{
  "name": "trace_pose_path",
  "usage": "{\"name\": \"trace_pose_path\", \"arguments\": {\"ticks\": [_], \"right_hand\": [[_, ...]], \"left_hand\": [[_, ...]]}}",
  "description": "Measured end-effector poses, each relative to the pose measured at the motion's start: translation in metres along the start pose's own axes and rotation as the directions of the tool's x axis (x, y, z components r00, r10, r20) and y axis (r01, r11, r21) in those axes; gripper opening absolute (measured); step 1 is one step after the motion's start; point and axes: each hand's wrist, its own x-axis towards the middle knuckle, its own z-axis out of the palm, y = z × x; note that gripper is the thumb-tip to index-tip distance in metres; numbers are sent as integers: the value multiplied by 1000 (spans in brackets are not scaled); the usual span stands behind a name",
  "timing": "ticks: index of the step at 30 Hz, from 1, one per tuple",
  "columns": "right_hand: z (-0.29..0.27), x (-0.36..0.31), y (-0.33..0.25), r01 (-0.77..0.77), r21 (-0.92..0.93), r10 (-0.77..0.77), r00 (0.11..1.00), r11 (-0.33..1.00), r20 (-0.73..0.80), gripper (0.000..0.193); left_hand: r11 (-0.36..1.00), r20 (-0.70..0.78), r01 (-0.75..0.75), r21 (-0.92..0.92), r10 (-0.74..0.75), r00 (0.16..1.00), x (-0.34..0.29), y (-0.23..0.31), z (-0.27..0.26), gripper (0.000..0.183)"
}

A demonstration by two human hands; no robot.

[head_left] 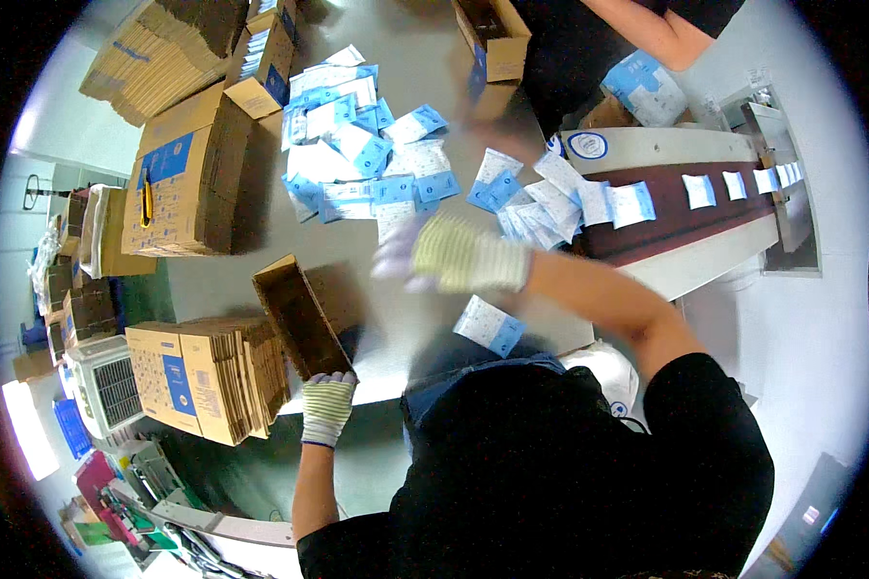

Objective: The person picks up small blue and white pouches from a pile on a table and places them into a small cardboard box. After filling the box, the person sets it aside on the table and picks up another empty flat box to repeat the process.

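Observation:
My left hand [327, 407], in a striped glove with pale fingertips, is closed on the near end of an open, narrow cardboard box [305, 320]. The box stands tilted at the table's front edge, and no packets show in its dark inside. Over the middle of the table, my gloved right hand [454, 255] is blurred by motion; whether it holds anything cannot be made out. Just beyond it lies a heap of white and blue packets [362, 145]. More packets [541, 207] overlap at the conveyor's end, and a single packet [490, 326] rests near my body.
A conveyor belt [666, 217] at the right carries spaced packets. Flattened cartons [203, 376] stand at the left, below a large carton [185, 174] with a yellow cutter [147, 200]. Opposite, a co-worker's blurred hand [502, 135] reaches over the table beside another box [505, 58].

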Motion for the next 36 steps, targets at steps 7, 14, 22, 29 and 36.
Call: {"name": "trace_pose_path", "arguments": {"ticks": [7, 14, 22, 29, 36], "right_hand": [[-87, -155, 103, -407, -600, 724, 406, 689, 557, 66], [-14, -140, 85, -350, -640, 727, 393, 684, 562, 114], [89, -61, -1, -760, 168, 623, 620, 628, 476, 76], [213, -38, -54, -854, 520, 691, 373, -6, 619, 70], [122, -36, -11, -683, -152, 565, 435, 715, 701, 50]], "left_hand": [[965, -122, -260, -37, 254, 959, 13, 77, -2, 16], [1000, -153, -2, 0, 2, 988, -17, 43, 21, 13], [886, -477, 9, -464, -259, 840, -20, 60, -49, 16], [907, -126, -20, -421, -36, 991, -20, 96, 15, 23], [940, 75, -28, -340, 56, 996, 28, 106, 5, 12]]}}
